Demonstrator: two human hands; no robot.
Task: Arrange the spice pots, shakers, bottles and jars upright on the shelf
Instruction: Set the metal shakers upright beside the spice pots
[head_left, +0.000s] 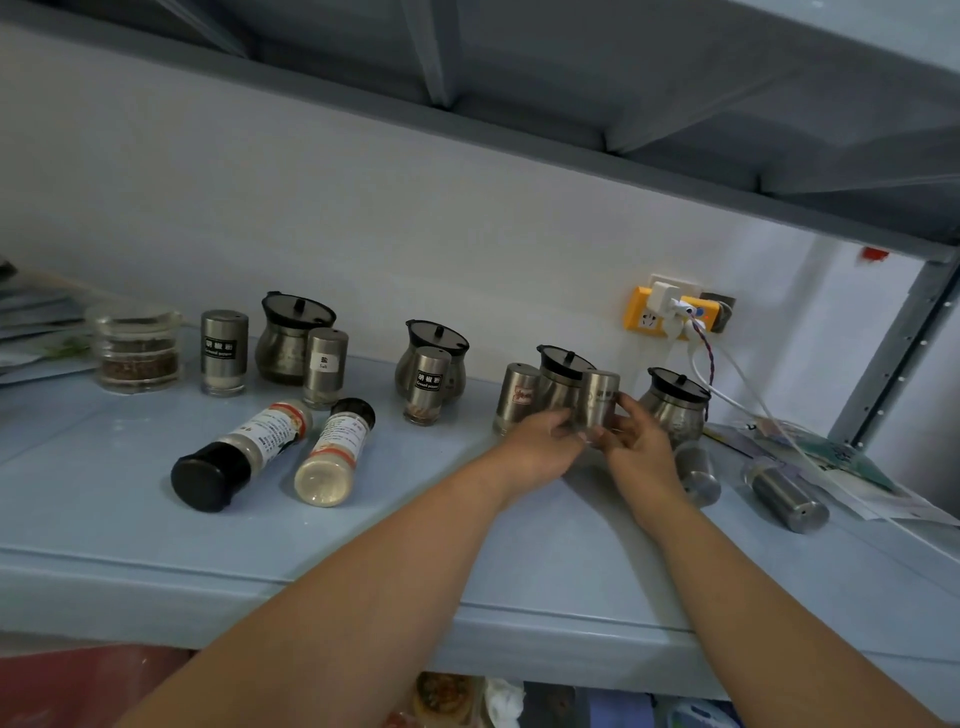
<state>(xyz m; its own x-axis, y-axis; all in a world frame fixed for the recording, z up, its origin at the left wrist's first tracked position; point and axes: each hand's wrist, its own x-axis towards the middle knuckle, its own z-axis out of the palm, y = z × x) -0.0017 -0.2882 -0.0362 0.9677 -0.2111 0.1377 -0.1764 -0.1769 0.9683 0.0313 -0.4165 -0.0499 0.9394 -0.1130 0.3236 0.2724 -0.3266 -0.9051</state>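
Observation:
On the pale blue shelf (467, 540), my left hand (545, 444) and my right hand (636, 436) both grip one upright steel shaker (600, 397), set in front of a steel pot with a black lid (561, 376). Another steel shaker (515, 397) stands just left of them. Two steel shakers lie on their sides at the right (698, 475) (787, 496). Two plastic spice bottles lie flat at the left, one with a black cap toward me (244, 452), one base toward me (335, 452). Further shakers (223, 351) (324, 366) (427, 384) and pots (291, 338) (675, 397) stand upright along the wall.
A clear stacked jar (137, 348) stands far left beside papers. A yellow power socket (670, 312) with plugs and cables hangs on the wall at right. Papers (831, 467) lie at the right end by a metal upright (893, 358). Another shelf is overhead.

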